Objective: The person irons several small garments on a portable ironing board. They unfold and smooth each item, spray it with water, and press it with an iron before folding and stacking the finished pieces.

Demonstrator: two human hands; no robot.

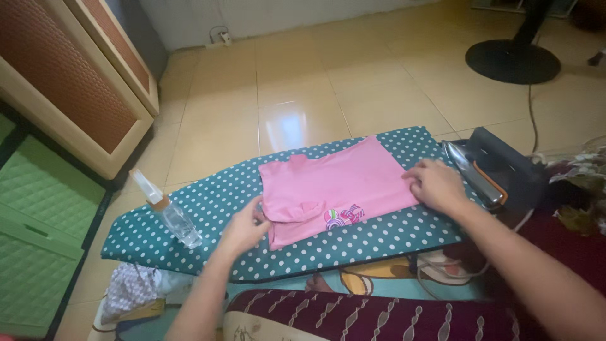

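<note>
A small pink shirt (334, 183) lies folded on a teal board with white dots (208, 202); a colourful print shows near its front edge. My left hand (245, 226) pinches the shirt's near left corner, where a sleeve is folded over. My right hand (437, 184) rests flat on the shirt's right edge, fingers spread and pressing the cloth down.
A clear spray bottle (169, 211) lies on the board's left end. An iron (475, 172) sits on a dark stand at the right end, its cord (442, 275) looping below. A fan base (512, 60) stands on the tiled floor. A wicker cabinet (76, 82) is at left, patterned cloth (129, 287) below.
</note>
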